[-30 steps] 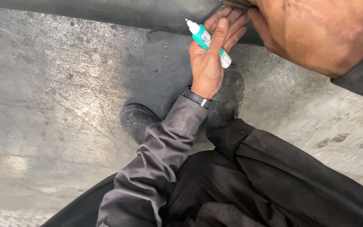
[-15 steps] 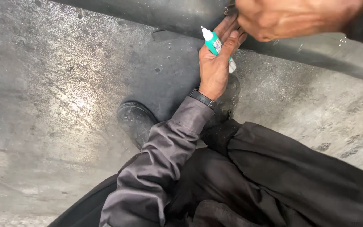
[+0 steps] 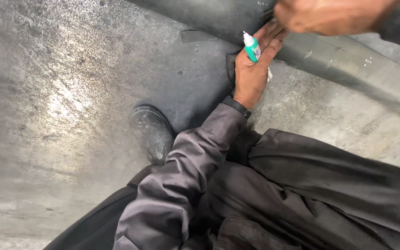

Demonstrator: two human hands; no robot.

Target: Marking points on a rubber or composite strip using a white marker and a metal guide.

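Fingers [image 3: 274, 39] of left hand [image 3: 251, 74] clamped round small green glue bottle [image 3: 253, 47], nozzle tilted up-left, just beside dark rubber tube [image 3: 329, 55]; right hand [image 3: 329, 16] above, blurred, grip unclear.

Workshop, likely tyre repair: stained concrete floor [image 3: 61, 106], big black rubber tube [image 3: 329, 55], grimy work boot [image 3: 151, 132].

bottle [image 3: 252, 47]: in left hand [image 3: 252, 74], tip at 11 o'clock
right hand [image 3: 329, 16]: 2 o'clock of bottle, on tube [image 3: 348, 58]
shoe [image 3: 151, 132]: 7 o'clock of left hand
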